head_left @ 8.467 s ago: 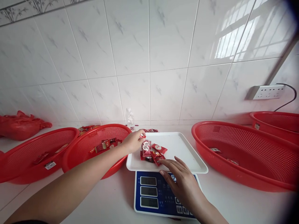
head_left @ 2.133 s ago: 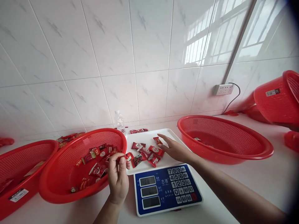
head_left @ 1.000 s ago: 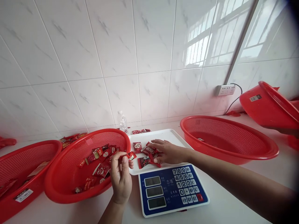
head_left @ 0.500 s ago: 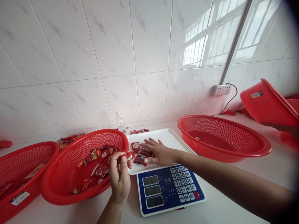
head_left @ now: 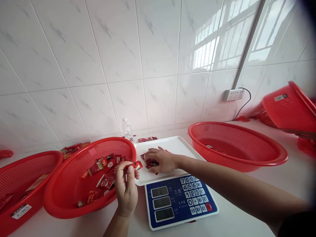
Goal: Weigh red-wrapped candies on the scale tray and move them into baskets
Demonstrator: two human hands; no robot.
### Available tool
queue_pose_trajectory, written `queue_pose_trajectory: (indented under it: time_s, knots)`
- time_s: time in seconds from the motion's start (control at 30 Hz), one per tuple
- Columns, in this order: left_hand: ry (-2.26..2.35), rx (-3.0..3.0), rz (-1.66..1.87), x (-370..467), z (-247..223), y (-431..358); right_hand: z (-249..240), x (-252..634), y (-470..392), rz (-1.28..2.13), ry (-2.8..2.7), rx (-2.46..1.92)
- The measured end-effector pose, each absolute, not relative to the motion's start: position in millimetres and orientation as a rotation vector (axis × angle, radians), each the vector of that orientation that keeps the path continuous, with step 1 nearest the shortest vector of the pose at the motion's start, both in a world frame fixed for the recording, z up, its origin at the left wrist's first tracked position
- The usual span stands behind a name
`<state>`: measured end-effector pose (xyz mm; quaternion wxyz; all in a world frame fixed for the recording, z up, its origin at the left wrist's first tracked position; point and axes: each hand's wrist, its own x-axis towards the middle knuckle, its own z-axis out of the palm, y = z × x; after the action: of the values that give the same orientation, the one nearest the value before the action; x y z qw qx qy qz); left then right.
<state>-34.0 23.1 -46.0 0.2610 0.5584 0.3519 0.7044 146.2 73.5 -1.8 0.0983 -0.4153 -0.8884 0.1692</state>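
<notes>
My left hand [head_left: 127,191] is closed, pinching a small red-wrapped packet [head_left: 138,165] between thumb and fingers by the scale tray's left edge. On the white scale tray [head_left: 177,144], the fingers of my right hand [head_left: 164,161] curl over several red snack packets [head_left: 151,163], partly hiding them. Below the tray lies the blue keypad panel of the digital scale [head_left: 181,200]. Just left of my left hand stands a red perforated basket [head_left: 59,194] with several red and gold packets inside.
Right of the scale stands another red basket [head_left: 247,161]. A tilted red basket [head_left: 286,105] is held up at the far right, apparently by another person's hand. A third basket [head_left: 49,161] is at the left. A clear bottle [head_left: 127,130] and a power strip [head_left: 234,94] are near the wall.
My right hand has gone from flat and spread to curled, drawing the packets together on the tray. The raised basket at the far right has shifted right. My left hand stays put.
</notes>
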Motion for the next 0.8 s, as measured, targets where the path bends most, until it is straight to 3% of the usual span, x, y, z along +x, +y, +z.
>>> queue_pose_trajectory:
  time_s: [0.3,0.8]
  knots:
    - [0.960,1.506,1.858,-32.6,-50.1,24.0,-4.5,189.8,66.9,0.502,-2.629,-1.396]
    - [0.966,1.555,1.828,-30.6,-51.5,23.2,-18.6,178.5,72.7,0.125,-2.461,-1.394]
